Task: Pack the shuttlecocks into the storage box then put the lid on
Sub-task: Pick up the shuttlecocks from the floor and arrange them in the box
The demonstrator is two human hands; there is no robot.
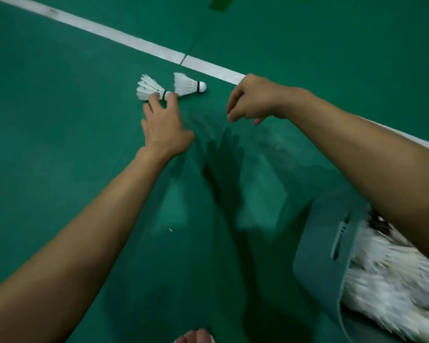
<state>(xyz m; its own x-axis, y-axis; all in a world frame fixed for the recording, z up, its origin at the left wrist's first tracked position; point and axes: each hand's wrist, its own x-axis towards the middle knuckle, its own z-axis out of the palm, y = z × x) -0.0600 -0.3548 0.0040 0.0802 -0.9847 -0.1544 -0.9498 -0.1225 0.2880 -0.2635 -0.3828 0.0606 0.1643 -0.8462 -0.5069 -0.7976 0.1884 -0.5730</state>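
Two white feather shuttlecocks lie on the green court floor. My left hand [164,125] pinches the cork end of the left shuttlecock [148,90] between its fingertips. The right shuttlecock [186,85] lies just beyond, its cork pointing right, untouched. My right hand [252,99] hovers above the floor to the right of it, fingers curled downward and apart, holding nothing. The grey-blue storage box [327,246] stands at the lower right under my right forearm, with several white shuttlecocks [391,276] inside. No lid is in view.
A white court line [124,37] runs diagonally behind the shuttlecocks. Toes of a bare foot [195,337] show at the bottom edge. Shadows of my arms fall on the green floor [60,120] in the middle.
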